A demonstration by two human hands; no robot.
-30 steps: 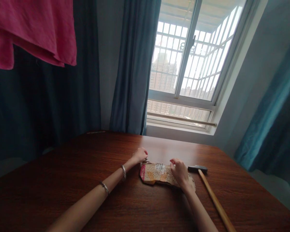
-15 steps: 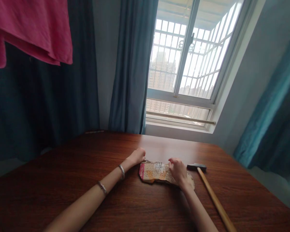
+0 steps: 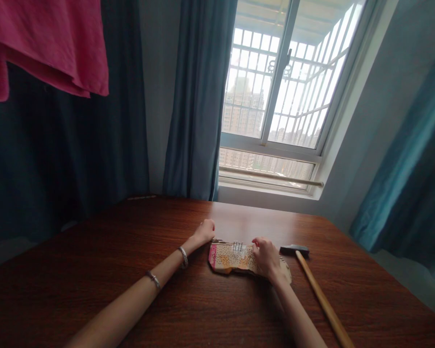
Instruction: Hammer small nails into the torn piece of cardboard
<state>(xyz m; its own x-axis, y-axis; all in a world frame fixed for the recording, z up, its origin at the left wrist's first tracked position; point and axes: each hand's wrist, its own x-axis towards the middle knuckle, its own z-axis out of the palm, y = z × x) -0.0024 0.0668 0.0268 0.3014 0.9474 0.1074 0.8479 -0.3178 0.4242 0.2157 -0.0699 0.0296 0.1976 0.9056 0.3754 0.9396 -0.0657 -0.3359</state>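
Note:
A flat board [image 3: 226, 258] covered in dark dots, pink at its left end and with ragged edges, lies on the table. Several thin nails [image 3: 238, 247] stand upright near its far edge. My left hand [image 3: 204, 231] is closed beside the board's far left corner; whatever its fingers hold is hidden. Over the board's right part rests my right hand [image 3: 267, 256], fingers curled, covering some of the surface; I cannot make out anything in it. To the right lies a hammer [image 3: 318, 290] with a dark head and a long wooden handle.
The brown wooden table [image 3: 174, 299] reaches back to a wall with a barred window [image 3: 264, 140]. Blue curtains [image 3: 199, 106] hang behind and at both sides. A pink cloth [image 3: 58, 43] hangs at the upper left.
My left hand has shifted very slightly to the left and away from me. My right hand, the board, the nails and the hammer are nearly unchanged.

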